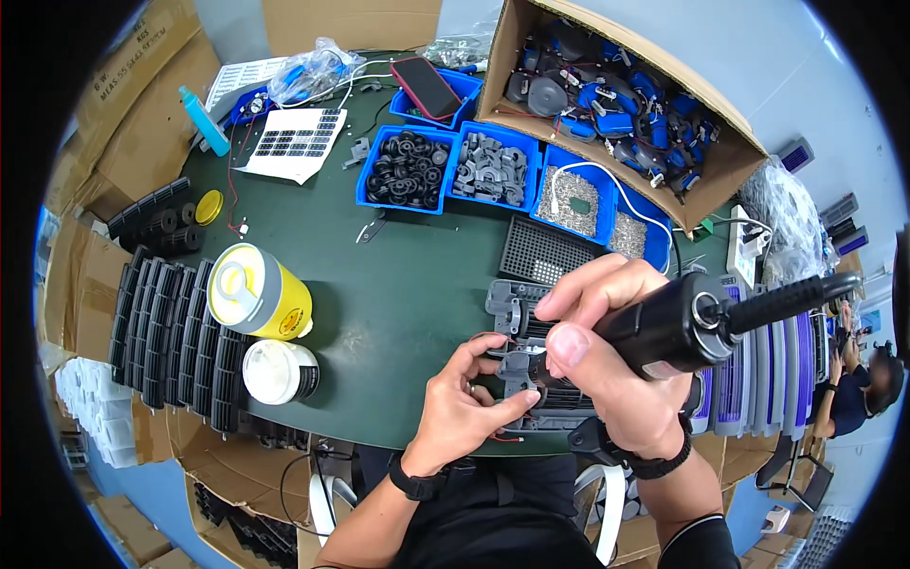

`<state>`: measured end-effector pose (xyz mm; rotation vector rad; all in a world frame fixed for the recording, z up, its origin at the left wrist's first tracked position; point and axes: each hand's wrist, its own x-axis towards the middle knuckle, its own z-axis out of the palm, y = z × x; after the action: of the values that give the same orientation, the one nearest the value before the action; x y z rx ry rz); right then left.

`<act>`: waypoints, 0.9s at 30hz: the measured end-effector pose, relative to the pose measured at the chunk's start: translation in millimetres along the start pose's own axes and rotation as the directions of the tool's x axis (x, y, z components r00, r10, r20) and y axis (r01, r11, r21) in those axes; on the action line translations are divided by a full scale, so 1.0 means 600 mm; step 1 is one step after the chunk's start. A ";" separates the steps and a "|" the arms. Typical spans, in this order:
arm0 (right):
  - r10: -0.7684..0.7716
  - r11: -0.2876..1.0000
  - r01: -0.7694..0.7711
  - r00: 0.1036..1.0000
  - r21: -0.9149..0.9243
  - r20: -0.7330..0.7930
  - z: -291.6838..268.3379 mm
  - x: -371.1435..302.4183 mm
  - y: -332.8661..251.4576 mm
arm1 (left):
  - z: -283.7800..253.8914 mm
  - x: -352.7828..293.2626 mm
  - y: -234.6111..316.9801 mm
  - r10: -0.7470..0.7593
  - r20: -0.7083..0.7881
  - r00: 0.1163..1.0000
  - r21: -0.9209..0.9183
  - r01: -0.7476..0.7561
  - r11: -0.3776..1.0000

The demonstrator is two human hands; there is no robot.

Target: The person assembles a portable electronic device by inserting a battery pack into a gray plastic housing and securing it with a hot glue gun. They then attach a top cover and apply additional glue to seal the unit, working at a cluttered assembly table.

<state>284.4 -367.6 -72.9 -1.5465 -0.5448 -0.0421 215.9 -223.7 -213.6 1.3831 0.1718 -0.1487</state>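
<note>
My right hand (621,384) is wrapped round a black corded electric screwdriver (668,327). Its lower end points down at a grey plastic housing (517,368) near the table's front edge; the tip is mostly hidden by my fingers. With thumb and fingers closed on the housing's left end, my left hand (455,412) steadies it. Thin red wires come out by the left fingers. Just beyond lies another grey housing (502,299), partly covered by my right hand. A black perforated tray (545,251) sits behind both.
Blue bins hold black wheels (409,171), grey plastic pieces (493,169) and small screws (566,213). A cardboard box (730,133) of blue-wrapped motors stands behind. At left are a yellow-grey bottle (275,294), a white-lidded jar (275,372) and black rollers (175,332). Purple-grey casings (758,370) stand right.
</note>
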 end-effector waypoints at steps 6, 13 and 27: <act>-0.007 0.998 0.005 0.999 0.056 0.031 -0.007 0.002 0.001 | 0.003 0.003 -0.009 0.064 -0.006 0.998 0.016 -0.064 0.998; -0.160 0.978 0.161 0.987 0.133 -0.020 -0.058 0.044 -0.033 | 0.006 0.000 0.028 -0.068 -0.007 0.998 0.028 0.068 0.997; 0.053 0.999 -0.053 0.948 0.008 -0.313 -0.111 0.132 0.114 | 0.006 0.002 0.010 -0.008 0.045 0.999 0.056 0.006 0.998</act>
<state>399.3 -403.2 -103.8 -1.5173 -0.2507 -0.2426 218.8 -226.4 -207.1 1.4341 0.1354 -0.1919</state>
